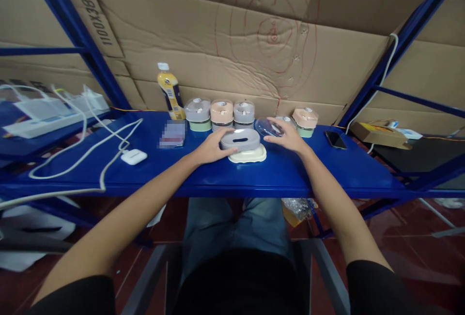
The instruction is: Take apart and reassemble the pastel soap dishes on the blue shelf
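Observation:
My left hand grips a grey oval box part with a dark slot in its top, thumb along its near side. Directly under and in front of that part lies a cream-coloured tray, on the blue table. My right hand has its thumb and fingers around a clear domed lid, just right of the grey part. Another grey piece shows partly behind my right fingers. Whether the lid touches the table I cannot tell.
Several finished-looking two-tone boxes, among them a peach one and a peach-and-green one, line the back. A yellow bottle, a blurred flat object, a white earphone case, cables and a phone lie around.

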`<state>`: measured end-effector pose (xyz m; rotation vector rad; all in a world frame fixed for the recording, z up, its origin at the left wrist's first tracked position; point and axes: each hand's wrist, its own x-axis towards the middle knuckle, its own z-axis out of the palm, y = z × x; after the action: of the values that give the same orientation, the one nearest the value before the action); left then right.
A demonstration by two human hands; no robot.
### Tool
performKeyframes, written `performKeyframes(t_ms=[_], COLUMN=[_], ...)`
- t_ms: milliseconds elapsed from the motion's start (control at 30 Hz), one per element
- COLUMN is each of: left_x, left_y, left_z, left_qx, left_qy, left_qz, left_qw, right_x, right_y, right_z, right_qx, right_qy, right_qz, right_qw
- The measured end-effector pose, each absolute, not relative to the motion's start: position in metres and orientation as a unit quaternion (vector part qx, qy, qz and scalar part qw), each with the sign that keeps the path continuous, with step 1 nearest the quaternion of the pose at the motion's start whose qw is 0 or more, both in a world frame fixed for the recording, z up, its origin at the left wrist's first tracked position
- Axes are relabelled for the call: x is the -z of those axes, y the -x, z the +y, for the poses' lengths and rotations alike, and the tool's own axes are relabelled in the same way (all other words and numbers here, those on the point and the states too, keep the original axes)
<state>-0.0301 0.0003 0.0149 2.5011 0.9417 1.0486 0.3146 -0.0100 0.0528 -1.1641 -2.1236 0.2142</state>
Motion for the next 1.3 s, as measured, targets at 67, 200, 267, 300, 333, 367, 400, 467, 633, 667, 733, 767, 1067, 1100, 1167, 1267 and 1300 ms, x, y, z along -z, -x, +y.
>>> performKeyframes(t_ms=[67,200,267,300,333,367,400,467,633,667,733,767,1067,1100,1167,1267,1300], left_x=[-0.014,-0.004,0.003,0.006,0.008,0.01,0.011,0.012,0.009,0.009,0.007,0.006,0.005,0.006,0.006,0.005,0.004], left_y=[0.02,0.011,0.01,0.011,0.011,0.011,0.011,0.01,0.008,0.008,0.008,0.008,0.009,0.009,0.008,0.008,0.009], left_z=[-0.006,-0.004,0.0,0.002,0.004,0.006,0.007,0.007,0.006,0.006,0.005,0.005,0.005,0.005,0.006,0.006,0.005], left_qx=[-0.355,-0.345,-0.355,-0.363,-0.368,-0.371,-0.372,-0.365,-0.346,-0.344,-0.342,-0.341,-0.332,-0.336,-0.343,-0.34,-0.335], left_qy=[-0.868,-0.869,-0.861,-0.857,-0.853,-0.85,-0.847,-0.844,-0.843,-0.846,-0.849,-0.848,-0.844,-0.845,-0.844,-0.844,-0.845], left_qz=[0.313,0.298,0.29,0.285,0.282,0.281,0.281,0.286,0.305,0.302,0.299,0.301,0.317,0.313,0.309,0.316,0.318], left_qw=[0.149,0.193,0.219,0.231,0.24,0.248,0.255,0.268,0.277,0.274,0.271,0.271,0.278,0.276,0.271,0.269,0.269], right_x=[-0.057,-0.061,-0.061,-0.06,-0.059,-0.057,-0.055,-0.049,-0.036,-0.036,-0.035,-0.036,-0.042,-0.042,-0.042,-0.041,-0.041], right_y=[-0.302,-0.272,-0.26,-0.256,-0.254,-0.253,-0.252,-0.253,-0.256,-0.256,-0.255,-0.254,-0.251,-0.251,-0.249,-0.247,-0.247], right_z=[-0.013,-0.016,-0.015,-0.014,-0.014,-0.013,-0.012,-0.012,-0.012,-0.012,-0.012,-0.012,-0.019,-0.019,-0.019,-0.019,-0.02], right_qx=[-0.087,-0.103,-0.107,-0.106,-0.104,-0.101,-0.098,-0.096,-0.098,-0.096,-0.092,-0.09,-0.073,-0.071,-0.07,-0.07,-0.068], right_qy=[0.386,0.306,0.287,0.283,0.283,0.285,0.29,0.303,0.318,0.317,0.315,0.314,0.337,0.339,0.339,0.343,0.347], right_qz=[-0.851,-0.891,-0.9,-0.903,-0.905,-0.906,-0.907,-0.908,-0.908,-0.909,-0.911,-0.911,-0.91,-0.91,-0.911,-0.912,-0.912], right_qw=[0.346,0.319,0.309,0.304,0.3,0.295,0.289,0.274,0.256,0.255,0.252,0.251,0.228,0.227,0.224,0.214,0.208])
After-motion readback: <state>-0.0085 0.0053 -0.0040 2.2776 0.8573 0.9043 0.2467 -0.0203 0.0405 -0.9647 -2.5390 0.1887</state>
